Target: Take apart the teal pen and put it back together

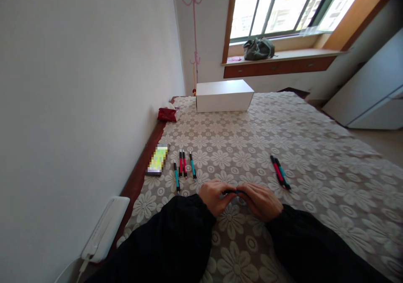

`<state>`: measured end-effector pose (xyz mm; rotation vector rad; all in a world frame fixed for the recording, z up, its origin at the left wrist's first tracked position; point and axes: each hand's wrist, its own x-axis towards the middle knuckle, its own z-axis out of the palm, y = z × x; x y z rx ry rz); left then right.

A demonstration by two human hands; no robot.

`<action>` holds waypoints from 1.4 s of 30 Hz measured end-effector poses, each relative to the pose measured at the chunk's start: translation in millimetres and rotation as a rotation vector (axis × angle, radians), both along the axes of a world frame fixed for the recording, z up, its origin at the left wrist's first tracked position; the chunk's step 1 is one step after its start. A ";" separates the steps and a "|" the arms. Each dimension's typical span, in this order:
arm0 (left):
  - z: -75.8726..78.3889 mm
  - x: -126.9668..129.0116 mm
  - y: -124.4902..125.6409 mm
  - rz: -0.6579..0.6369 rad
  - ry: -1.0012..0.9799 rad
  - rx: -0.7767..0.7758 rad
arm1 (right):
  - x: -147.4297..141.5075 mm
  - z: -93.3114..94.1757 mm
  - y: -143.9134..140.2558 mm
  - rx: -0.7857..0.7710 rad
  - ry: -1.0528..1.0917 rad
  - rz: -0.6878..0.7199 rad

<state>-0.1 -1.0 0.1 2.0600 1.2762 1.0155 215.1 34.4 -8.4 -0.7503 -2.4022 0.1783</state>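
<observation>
Wide flat surface under a beige cloth (283,127) of crocheted flowers, dark wooden edge along the left. Blank white wall on the left, bright window (283,6) at the far end above a wooden sill with drawers. White cabinet (371,94) at the right, cut off by the frame. Pink coat stand (194,31) in the far corner, top cropped.

Closed white box (223,95) at the far side of the cloth; contents not visible. Grey-green bag (258,48) slumped on the sill, contents likewise hidden. Red tissue pack (167,114) by the wall edge. White device (105,228) with a cable at the lower left, only partly seen, kind unclear. Phone (157,160) near the left edge, screen blurred out.

Black sleeves reaching in from below. Left hand (215,195) and right hand (261,200) meeting at the middle of the cloth, fingers of both curled and pinching the ends of a dark pen (232,191), held level between them just above the cloth; most of it covered by fingers, colour hard to make out.

Four pens (184,169), teal and red, in a loose row just left of the hands, beside the phone. Two pens (280,172), one red and one teal, touching side by side to the right.
</observation>
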 end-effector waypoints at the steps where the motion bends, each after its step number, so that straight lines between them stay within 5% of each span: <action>1: 0.5 0.2 -0.2 0.009 -0.003 -0.002 | -0.1 0.0 -0.1 0.004 -0.007 0.001; 8: 4.8 -0.2 -1.7 0.067 0.043 -0.050 | -1.1 -1.0 -1.4 -0.021 0.025 0.000; 18: 7.6 -0.5 -1.7 0.059 0.208 -0.064 | -3.4 9.0 -1.0 0.155 -0.015 0.038; 30: 7.2 0.0 -1.9 0.056 -0.017 -0.022 | -1.0 -0.7 -1.6 0.028 -0.008 -0.002; 42: 1.8 -1.1 0.9 0.050 -0.022 -0.019 | -1.4 3.4 -1.9 0.073 -0.008 -0.004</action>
